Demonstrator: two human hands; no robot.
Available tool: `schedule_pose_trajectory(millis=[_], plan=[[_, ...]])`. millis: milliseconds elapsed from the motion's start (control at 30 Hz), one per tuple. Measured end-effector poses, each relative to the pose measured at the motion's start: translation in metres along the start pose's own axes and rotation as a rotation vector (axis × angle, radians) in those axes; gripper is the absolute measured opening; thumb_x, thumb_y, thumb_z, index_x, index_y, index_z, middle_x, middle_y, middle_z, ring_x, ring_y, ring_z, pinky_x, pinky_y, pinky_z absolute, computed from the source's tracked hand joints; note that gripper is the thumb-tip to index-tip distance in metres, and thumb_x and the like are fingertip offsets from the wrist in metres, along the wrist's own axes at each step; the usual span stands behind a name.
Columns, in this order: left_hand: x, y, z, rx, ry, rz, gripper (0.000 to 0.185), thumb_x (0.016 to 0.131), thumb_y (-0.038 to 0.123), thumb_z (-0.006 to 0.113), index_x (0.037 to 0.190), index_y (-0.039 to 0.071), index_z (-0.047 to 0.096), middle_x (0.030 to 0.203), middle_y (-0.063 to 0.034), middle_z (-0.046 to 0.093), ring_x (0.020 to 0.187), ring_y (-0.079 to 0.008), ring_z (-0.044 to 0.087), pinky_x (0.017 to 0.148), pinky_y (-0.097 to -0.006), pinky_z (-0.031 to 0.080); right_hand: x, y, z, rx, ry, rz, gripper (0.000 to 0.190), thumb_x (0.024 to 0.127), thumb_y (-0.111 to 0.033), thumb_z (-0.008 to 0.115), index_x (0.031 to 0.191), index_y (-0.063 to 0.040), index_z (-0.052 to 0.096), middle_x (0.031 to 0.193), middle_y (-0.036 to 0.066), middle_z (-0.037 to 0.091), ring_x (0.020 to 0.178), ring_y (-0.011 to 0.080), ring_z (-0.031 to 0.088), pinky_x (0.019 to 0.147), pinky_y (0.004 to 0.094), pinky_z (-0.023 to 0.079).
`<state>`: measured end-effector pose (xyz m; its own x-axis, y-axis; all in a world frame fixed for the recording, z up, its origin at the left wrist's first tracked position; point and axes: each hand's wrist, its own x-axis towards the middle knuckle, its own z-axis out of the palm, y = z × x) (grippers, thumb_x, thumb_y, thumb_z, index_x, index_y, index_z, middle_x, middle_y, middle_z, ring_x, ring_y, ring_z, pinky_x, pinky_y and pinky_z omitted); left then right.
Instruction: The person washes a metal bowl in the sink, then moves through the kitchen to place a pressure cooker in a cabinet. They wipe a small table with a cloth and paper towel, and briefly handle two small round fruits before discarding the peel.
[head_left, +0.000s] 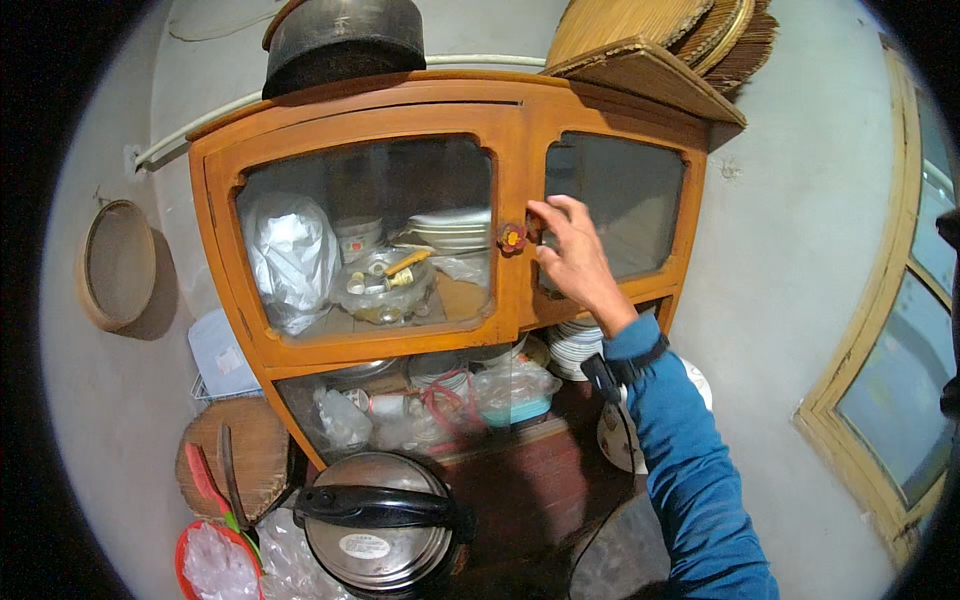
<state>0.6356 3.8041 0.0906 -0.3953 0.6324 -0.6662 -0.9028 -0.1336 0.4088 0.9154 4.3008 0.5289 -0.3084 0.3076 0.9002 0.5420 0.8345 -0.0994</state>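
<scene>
My right hand (577, 255) is raised at the middle of a wooden cabinet (427, 356), its fingertips at the small knob of the right glass door (615, 210). Whether the fingers grip that knob is hard to tell. Just left of them is the red and yellow flower-shaped knob (512, 238) of the left door. Through the left door's glass show stacked white plates (450, 229), a glass bowl (386, 296) with small items in it, bowls (358, 234) and a white plastic bag (289, 251). My left hand is out of view.
Below stand a pressure cooker (375, 517), a round wooden chopping board (255, 450), a red basin (182, 555) with a plastic bag, and stacked dishes (576, 349). A dark pot (345, 45) and woven straw lids (630, 30) rest on top. A window frame (862, 300) is at right.
</scene>
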Motion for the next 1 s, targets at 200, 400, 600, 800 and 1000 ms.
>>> schedule_pose_trajectory(millis=[200,400,600,800,1000], plan=[[0.005,0.011,-0.008,-0.048,-0.127,-0.127,0.033,0.102,0.042,0.065,0.094,0.01,0.063,0.081,-0.008,0.06,0.084,-0.0287,0.06,0.094,-0.0498,0.054,0.01,-0.004,0.004,0.049,-0.065,0.1,0.053,0.082,-0.005,0.08,0.13,-0.006,0.058,0.123,0.017,0.05,0.111,0.0394,0.06,0.095,0.0445,0.054],[0.009,0.013,-0.015,0.02,-0.149,-0.075,0.035,0.1,0.037,0.071,0.118,0.008,0.068,0.108,-0.0117,0.072,0.102,-0.0316,0.065,0.099,-0.0507,0.053,-0.027,-0.021,-0.061,0.062,0.037,0.116,0.044,0.084,-0.015,0.082,0.121,-0.004,0.061,0.115,0.014,0.054,0.099,0.0246,0.064,0.083,0.0359,0.057],[-0.002,0.017,-0.017,0.7,-0.261,0.46,0.035,0.101,0.03,0.069,0.127,0.008,0.065,0.119,-0.0101,0.069,0.109,-0.0314,0.063,0.094,-0.0495,0.055,-0.126,-0.025,-0.176,0.237,0.15,0.244,0.069,0.096,-0.012,0.072,0.157,-0.008,0.042,0.151,0.01,0.049,0.116,0.0218,0.062,0.09,0.033,0.058],[-0.003,0.043,0.019,0.737,-0.037,0.731,0.056,0.109,0.024,0.056,0.159,0.007,0.037,0.157,-0.0126,0.045,0.142,-0.0265,0.045,0.119,-0.0416,0.037,-0.24,-0.023,-0.21,-0.05,0.422,0.544,0.067,0.101,-0.02,0.067,0.16,-0.007,0.038,0.148,0.014,0.053,0.122,0.0228,0.058,0.107,0.0371,0.048],[0.002,0.08,0.057,0.59,-0.448,0.791,0.072,0.111,0.049,0.045,0.16,-0.002,0.029,0.163,-0.0156,0.038,0.149,-0.0259,0.037,0.124,-0.0384,0.028,-0.394,-0.105,-0.129,0.011,0.296,0.829,0.066,0.098,-0.013,0.068,0.157,-0.003,0.04,0.157,0.014,0.045,0.138,0.0261,0.048,0.109,0.0401,0.045]])
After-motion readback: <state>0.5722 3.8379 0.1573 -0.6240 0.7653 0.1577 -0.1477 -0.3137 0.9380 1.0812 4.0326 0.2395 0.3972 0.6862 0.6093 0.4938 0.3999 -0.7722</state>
